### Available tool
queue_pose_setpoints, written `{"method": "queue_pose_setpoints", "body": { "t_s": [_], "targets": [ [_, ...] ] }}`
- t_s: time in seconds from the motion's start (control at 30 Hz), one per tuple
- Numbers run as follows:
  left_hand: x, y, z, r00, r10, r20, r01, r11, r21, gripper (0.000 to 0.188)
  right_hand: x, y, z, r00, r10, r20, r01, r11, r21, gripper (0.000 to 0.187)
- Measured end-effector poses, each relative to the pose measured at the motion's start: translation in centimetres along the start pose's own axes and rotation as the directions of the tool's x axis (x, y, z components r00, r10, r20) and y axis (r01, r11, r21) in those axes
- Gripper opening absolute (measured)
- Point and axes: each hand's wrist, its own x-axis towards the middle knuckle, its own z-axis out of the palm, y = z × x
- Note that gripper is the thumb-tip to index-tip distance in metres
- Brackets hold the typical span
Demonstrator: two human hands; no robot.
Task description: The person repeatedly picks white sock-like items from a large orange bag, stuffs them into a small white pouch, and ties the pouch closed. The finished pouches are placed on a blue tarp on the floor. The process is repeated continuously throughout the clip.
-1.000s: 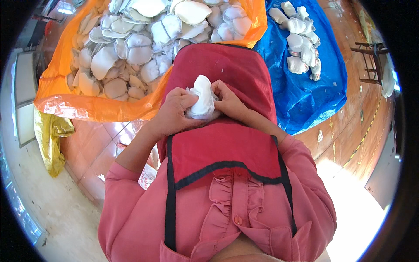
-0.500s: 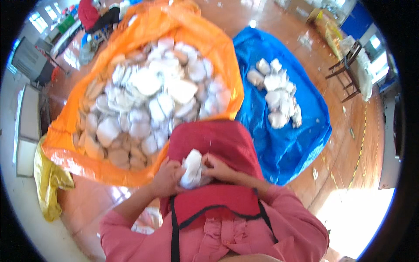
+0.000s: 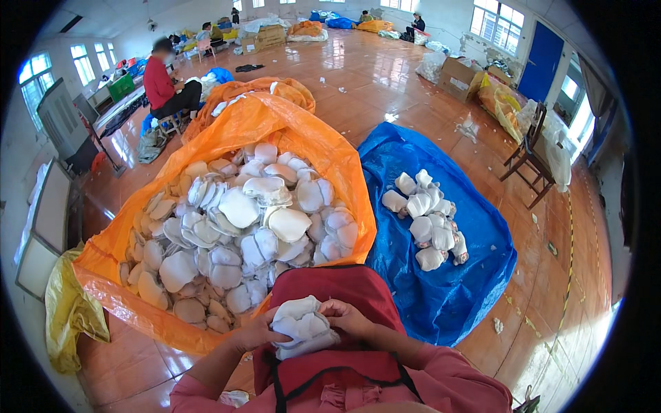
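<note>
Over my lap, my left hand (image 3: 257, 332) and my right hand (image 3: 347, 318) both grip a white padded cloth piece (image 3: 303, 326). The left fingers close on its left edge, with the thumb over the front. My right fingers pinch its upper right edge. The piece is rounded and creased, with a fold across it. Just beyond lies a large heap of similar rounded white and beige pads (image 3: 239, 208), inside an open orange sack (image 3: 337, 148). On the right, several white rolled bundles (image 3: 432, 213) lie piled on a blue sheet (image 3: 482, 275).
A red apron (image 3: 344, 279) covers my lap. A wooden chair (image 3: 530, 162) stands at the right, and a yellow sack (image 3: 72, 310) slumps at the left. Another person in a red top (image 3: 158, 86) sits at the far left. Cardboard boxes (image 3: 456, 77) stand farther back.
My view has tilted up, so more of the room shows. The cloth piece, bunched narrow before, is now spread wider between my hands. Both hands keep hold of it.
</note>
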Motion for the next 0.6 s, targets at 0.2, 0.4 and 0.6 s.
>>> {"method": "queue_pose_setpoints", "body": {
  "t_s": [0.2, 0.4, 0.6],
  "targets": [
    [-0.5, -0.9, -0.7, 0.999, 0.022, 0.040, -0.018, 0.995, -0.101, 0.077, 0.0, 0.0, 0.3, 0.965, -0.253, 0.069, 0.262, 0.937, -0.231, 0.024],
    [-0.9, -1.3, -1.4, 0.996, 0.017, 0.085, -0.003, 0.986, -0.169, 0.077, -0.1, -1.5, 0.4, 0.944, -0.286, 0.163, 0.328, 0.859, -0.394, 0.028],
    [-0.4, -1.2, -1.2, 0.975, -0.037, 0.219, 0.067, 0.989, -0.132, 0.080, 0.8, 0.9, -0.5, 0.947, -0.296, 0.123, 0.317, 0.922, -0.222, 0.054]
  ]
}}
